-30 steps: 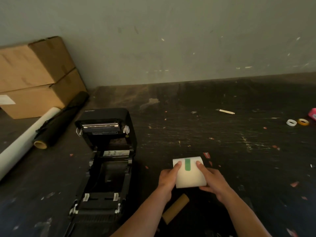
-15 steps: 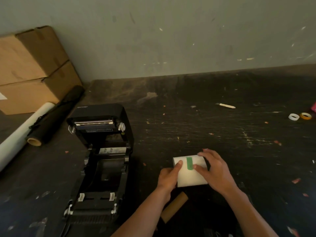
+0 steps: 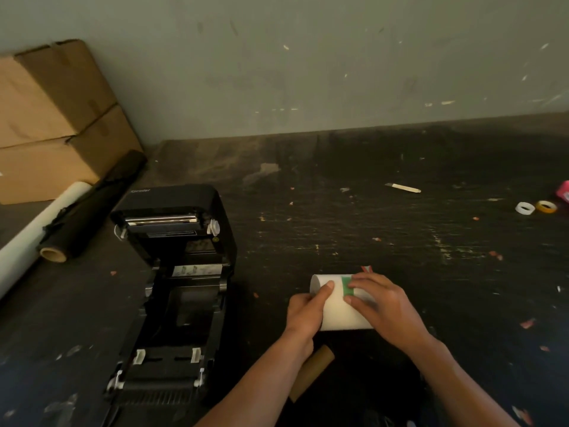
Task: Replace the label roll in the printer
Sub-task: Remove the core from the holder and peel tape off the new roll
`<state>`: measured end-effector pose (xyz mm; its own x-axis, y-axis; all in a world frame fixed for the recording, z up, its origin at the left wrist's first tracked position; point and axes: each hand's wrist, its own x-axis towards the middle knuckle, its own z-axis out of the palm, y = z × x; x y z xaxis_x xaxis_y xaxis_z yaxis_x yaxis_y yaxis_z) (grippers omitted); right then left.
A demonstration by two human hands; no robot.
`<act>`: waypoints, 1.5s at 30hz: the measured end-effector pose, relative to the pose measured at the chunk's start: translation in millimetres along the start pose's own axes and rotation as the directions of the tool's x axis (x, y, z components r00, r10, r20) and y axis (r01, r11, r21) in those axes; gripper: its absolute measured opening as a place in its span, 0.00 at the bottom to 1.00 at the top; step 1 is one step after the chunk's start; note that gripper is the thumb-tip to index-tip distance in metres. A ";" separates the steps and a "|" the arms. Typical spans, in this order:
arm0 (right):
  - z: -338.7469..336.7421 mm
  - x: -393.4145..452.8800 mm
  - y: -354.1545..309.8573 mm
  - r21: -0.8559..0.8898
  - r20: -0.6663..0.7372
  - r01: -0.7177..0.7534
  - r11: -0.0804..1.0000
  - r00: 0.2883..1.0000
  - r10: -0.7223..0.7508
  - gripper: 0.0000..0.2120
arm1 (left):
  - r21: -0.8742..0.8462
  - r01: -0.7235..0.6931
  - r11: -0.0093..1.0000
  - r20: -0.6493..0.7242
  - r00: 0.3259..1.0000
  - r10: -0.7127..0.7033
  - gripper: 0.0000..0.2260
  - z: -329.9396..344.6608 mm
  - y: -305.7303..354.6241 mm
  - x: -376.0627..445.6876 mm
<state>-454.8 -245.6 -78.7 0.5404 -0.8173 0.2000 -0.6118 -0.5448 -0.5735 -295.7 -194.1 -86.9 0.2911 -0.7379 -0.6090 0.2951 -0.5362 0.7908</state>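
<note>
Two hands — left hand point(image 3: 303, 315), right hand point(image 3: 385, 306) — gripping label roll point(image 3: 337, 312)

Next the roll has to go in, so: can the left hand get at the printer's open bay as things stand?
Probably yes. The printer lies lid-open left of the left hand, nothing between them. But that hand is steadying the label roll while the right hand picks at the green tape.

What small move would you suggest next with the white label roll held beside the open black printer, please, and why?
Probably peel off the green tape strip: the right hand has its fingertips on it while the left hand steadies the white label roll. The roll looks sealed, and the open black printer has an empty bay.
</note>
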 end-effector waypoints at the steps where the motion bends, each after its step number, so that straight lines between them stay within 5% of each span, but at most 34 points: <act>1: -1.3 1.0 -0.6 0.019 0.001 -0.010 1.000 1.000 0.010 0.18 | 0.022 -0.018 1.000 -0.003 1.000 0.018 0.19 0.3 0.1 -0.2; 12: -26.5 14.0 -8.3 0.248 0.093 -0.142 0.958 0.988 0.122 0.14 | 0.085 -0.317 0.945 0.032 0.948 0.316 0.12 -9.8 13.0 -14.1; 29: -28.5 24.5 -41.1 0.318 0.187 -0.275 0.907 0.956 0.225 0.03 | 0.011 -0.303 0.953 -0.042 0.952 0.303 0.17 -9.8 17.4 -29.1; 39: -32.8 14.1 -51.7 0.229 -0.016 -0.033 0.973 0.999 0.038 0.10 | 0.023 -0.244 0.970 -0.073 0.967 0.245 0.15 -9.7 20.8 -28.9; 45: -33.4 9.4 -47.4 0.179 0.006 0.005 0.984 1.000 -0.006 0.15 | 0.028 -0.231 0.973 -0.102 0.967 0.232 0.15 -11.2 21.6 -26.8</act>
<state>-440.0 -233.8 -23.2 0.5476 -0.8129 0.1983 -0.4957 -0.5061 -0.7058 -286.9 -181.3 -54.3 0.4425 -0.7968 -0.4115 0.1940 -0.3629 0.9114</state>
